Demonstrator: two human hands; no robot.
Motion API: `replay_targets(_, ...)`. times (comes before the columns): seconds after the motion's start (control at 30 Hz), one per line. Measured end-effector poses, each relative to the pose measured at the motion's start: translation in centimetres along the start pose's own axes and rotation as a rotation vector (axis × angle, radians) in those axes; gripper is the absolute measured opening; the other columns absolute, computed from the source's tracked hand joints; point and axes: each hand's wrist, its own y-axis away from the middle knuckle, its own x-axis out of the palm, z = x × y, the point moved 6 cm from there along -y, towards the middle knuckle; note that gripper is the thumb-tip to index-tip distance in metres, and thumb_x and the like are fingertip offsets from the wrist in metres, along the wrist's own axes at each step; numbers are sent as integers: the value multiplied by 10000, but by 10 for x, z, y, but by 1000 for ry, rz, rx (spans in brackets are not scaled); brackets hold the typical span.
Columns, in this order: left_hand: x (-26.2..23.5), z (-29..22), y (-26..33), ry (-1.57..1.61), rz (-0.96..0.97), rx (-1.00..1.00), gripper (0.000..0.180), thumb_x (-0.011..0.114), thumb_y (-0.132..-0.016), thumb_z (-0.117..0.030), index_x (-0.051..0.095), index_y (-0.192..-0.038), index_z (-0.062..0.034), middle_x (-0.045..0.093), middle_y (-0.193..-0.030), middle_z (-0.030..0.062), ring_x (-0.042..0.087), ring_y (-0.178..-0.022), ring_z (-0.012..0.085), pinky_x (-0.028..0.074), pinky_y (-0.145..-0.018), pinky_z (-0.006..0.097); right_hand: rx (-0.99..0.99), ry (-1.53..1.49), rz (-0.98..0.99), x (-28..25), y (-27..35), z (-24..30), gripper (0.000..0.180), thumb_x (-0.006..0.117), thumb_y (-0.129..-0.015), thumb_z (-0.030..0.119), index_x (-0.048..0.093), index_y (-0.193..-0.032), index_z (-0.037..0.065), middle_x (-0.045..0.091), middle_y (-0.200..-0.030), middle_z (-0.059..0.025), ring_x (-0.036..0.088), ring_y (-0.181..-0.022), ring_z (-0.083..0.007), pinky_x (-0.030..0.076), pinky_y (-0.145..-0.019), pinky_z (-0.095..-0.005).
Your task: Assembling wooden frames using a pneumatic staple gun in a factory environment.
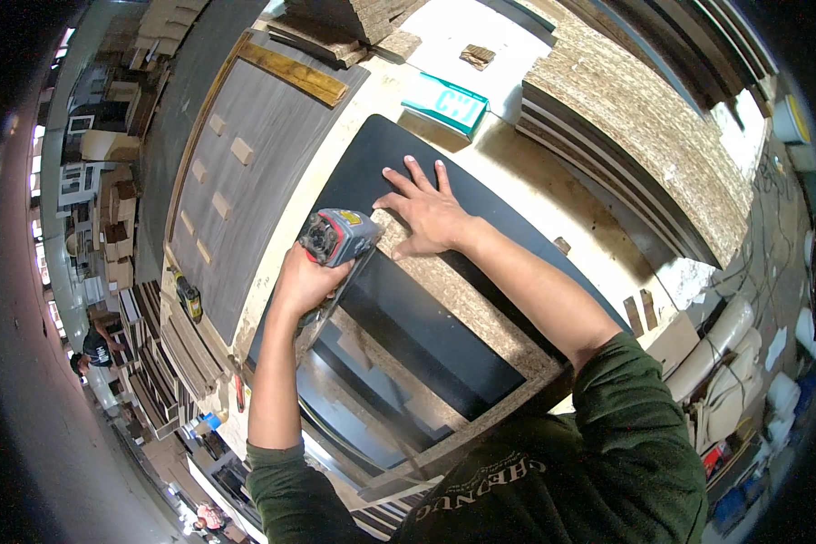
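In my left hand [301, 286] is a grey nail gun [343, 234] with red trim and a yellow label, my fingers closed round its handle. Its front rests at the corner of a chipboard frame [462, 313] that stands on a dark panel [358, 168]. My right hand [423, 210] lies with fingers spread, its palm near the frame's far chipboard edge and its fingertips on the dark panel. Inside the frame, chipboard strips and dark boards show. The nail gun's tip is hidden from view.
Beyond the panel lies a green and white box [444, 104]. Stacked chipboard boards [639, 136] rise at the right. A grey wood-grain panel [245, 172] with several small blocks lies left, near a yellow-and-black drill [188, 297]. Another person [98, 346] is far left.
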Motion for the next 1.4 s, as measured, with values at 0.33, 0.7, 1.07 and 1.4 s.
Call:
replay_targets(0.33,7,2,-1,19,56,-48,244,697,-721,-157,606,-883,2,614,-671,70,595,-517,142,474,-475,287,17,-6,11,-1,0,1,767,751,-634,426,476,-1313,204,182,-1507,-137,8,-1407,-370,-27,-1083,-627)
replay_targets(0.7,-12,10,33,133,-72,-93,257,733,-716,-183,599,-803,18,611,-630,68,564,-467,121,466,-479,283,29,32,56,1,1,-1,806,746,-612,468,450,-1322,228,159,-1516,-115,-17,-1410,-352,-44,-1083,-622)
replay_targets(1.07,-2,118,288,366,-417,-578,377,710,-727,-232,634,-1054,-60,661,-867,115,626,-796,242,488,-734,353,-15,73,-68,-9,4,-1,870,714,-643,541,387,-1377,208,304,-1471,-101,115,-1404,-340,18,-1082,-592)
replay_targets(1.4,163,400,539,547,-852,-780,264,644,-684,-254,651,-717,8,613,-572,156,642,-587,329,496,-555,410,0,-84,-52,17,150,-39,736,632,-761,366,339,-1400,145,332,-1459,-78,138,-1410,-284,-43,-1106,-528)
